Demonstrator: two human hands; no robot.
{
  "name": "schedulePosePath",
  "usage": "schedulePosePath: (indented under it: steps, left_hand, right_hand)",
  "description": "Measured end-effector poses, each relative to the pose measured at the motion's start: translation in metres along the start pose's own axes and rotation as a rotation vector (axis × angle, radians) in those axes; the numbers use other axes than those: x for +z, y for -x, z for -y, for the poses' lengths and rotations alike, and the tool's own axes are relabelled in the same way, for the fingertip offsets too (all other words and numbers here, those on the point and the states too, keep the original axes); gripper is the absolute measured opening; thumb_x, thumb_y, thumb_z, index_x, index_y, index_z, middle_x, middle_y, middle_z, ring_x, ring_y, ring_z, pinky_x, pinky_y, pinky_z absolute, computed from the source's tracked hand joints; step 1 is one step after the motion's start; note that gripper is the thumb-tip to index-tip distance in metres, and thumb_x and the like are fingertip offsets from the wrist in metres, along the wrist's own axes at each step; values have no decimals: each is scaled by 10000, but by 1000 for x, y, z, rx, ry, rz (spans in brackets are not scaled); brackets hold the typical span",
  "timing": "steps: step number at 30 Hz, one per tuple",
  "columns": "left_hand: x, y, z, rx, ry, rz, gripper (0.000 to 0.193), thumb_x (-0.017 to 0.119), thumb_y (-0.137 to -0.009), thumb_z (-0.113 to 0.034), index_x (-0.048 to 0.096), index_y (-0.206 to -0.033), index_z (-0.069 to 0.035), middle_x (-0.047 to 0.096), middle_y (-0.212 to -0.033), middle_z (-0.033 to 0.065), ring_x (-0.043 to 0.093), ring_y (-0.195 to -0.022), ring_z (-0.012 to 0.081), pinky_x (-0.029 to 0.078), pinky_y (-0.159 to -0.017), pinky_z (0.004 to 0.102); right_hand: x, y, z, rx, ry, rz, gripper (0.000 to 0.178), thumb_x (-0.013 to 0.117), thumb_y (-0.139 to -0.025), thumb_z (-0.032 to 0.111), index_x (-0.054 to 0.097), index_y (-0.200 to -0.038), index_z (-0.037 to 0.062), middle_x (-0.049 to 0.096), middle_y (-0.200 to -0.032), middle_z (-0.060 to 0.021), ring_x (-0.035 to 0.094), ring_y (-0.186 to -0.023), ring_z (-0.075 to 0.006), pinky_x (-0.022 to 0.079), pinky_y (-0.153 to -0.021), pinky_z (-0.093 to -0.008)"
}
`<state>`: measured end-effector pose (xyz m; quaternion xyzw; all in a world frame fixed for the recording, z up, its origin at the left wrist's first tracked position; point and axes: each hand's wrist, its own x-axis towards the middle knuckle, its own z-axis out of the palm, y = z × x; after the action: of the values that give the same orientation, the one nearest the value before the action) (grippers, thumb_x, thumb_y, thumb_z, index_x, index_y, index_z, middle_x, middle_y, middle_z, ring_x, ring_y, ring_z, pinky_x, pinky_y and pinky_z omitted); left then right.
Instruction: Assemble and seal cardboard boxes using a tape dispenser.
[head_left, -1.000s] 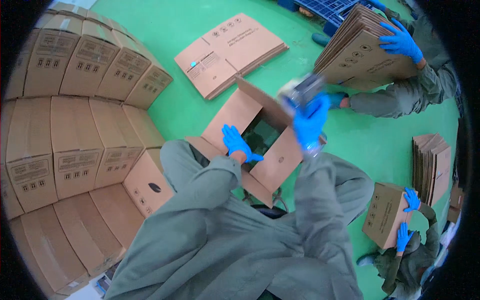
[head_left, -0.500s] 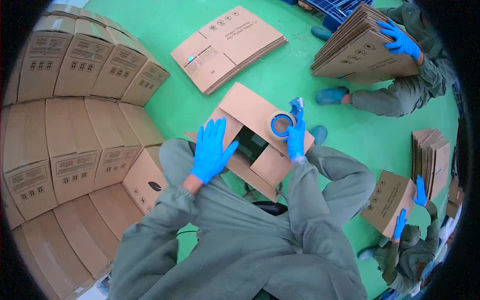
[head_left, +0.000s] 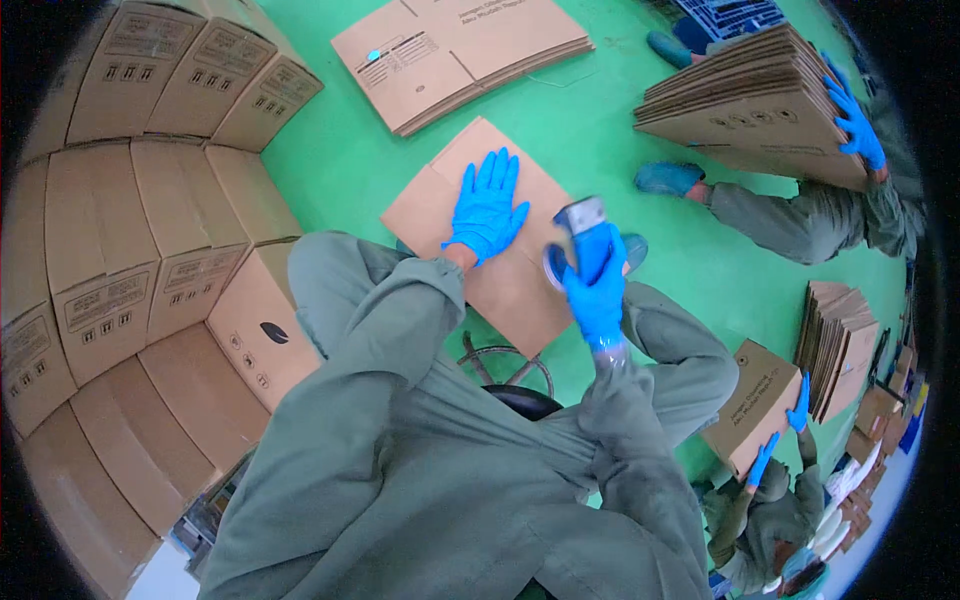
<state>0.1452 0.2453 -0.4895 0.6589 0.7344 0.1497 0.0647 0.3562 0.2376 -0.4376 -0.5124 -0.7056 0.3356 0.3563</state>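
A brown cardboard box stands between my knees with its upper flaps folded shut, the seam running across its top. Flat on those flaps lies my left hand in a blue glove, fingers stretched out. My right hand, gloved too, is wrapped round the handle of a blue tape dispenser at the box's right edge. Motion blurs the dispenser, and my hand hides part of its roll; whether tape touches the box I cannot tell.
Closed cartons are stacked along the left. Flattened cartons lie on the green floor ahead. One co-worker holds a pile of flat cartons at right; another handles a box, beside more flat cartons.
The box's open flaps have been folded down, covering its dark inside. My left hand has moved right and up onto them. The tape dispenser has turned in my right hand.
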Motion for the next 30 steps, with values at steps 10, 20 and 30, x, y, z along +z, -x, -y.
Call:
schedulePosePath:
  steps: [10, 20, 30]
  left_hand:
    - [-21, -22, 1, -119, 271, -129, 546, 477, -893, -466, 571, -1183, -13, 576, -1194, 184, 531, -1139, 319, 405, -969, 437]
    - [-73, -25, -22, -251, 560, 456, 559, 547, -832, -550, 666, -709, -18, 636, -788, 190, 604, -748, 317, 474, -737, 417]
    - [-56, -57, 160, -450, 487, -167, 442, 625, -779, -507, 662, -789, -67, 649, -786, 167, 619, -733, 353, 481, -658, 467]
  right_hand:
    - [0, 17, 26, 21, 356, 364, 775, 604, -685, 87, 379, -1413, 223, 504, -953, -140, 582, -767, -345, 494, -644, -444]
    - [-2, 19, 37, -83, 391, 367, 833, 628, -673, 97, 330, -1438, 232, 498, -944, -147, 582, -773, -362, 493, -652, -460]
    - [43, -40, 105, -23, 554, 794, 841, 628, -697, 106, 270, -1444, 249, 523, -960, -209, 589, -825, -404, 495, -693, -486]
